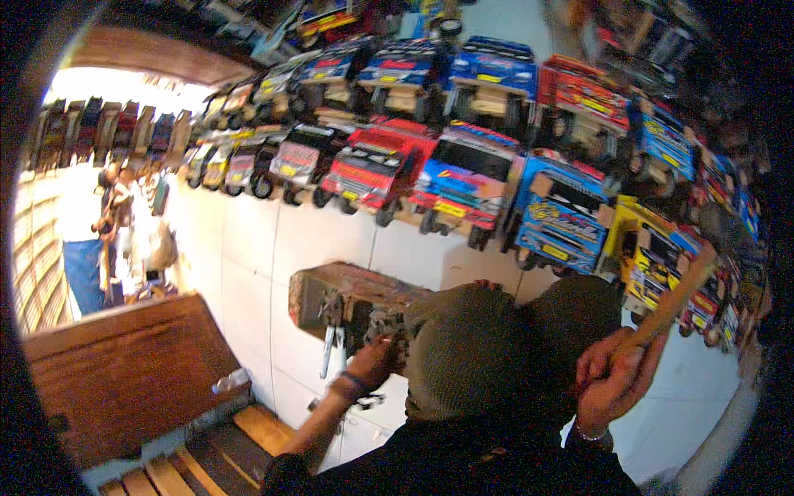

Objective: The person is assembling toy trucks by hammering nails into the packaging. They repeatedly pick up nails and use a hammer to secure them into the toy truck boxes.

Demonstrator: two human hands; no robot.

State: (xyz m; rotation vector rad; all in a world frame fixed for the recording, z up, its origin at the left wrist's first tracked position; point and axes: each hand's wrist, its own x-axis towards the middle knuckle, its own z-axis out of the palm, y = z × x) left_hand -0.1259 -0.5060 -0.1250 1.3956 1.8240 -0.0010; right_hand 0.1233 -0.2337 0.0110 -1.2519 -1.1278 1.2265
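My left hand (374,364), with a dark band at its wrist, reaches past my left knee to a worn wooden block (364,277). Its fingers are curled round something dark and small, which I cannot make out. A grey metal hand tool (329,343) with two handles leans against the block's near side. My right hand (616,374) is closed round the lower end of a flat, light wooden stick (672,298), which slants up to the right. Both knees (463,351), in olive cloth, stand raised between my hands and hide part of the block.
Rows of toy trucks, including a red one (380,165) and a blue one (562,211), stand beyond on the pale tiled floor (248,240). A brown wooden panel (132,372), a slatted wooden piece (207,455) and a clear plastic item (231,381) lie at left.
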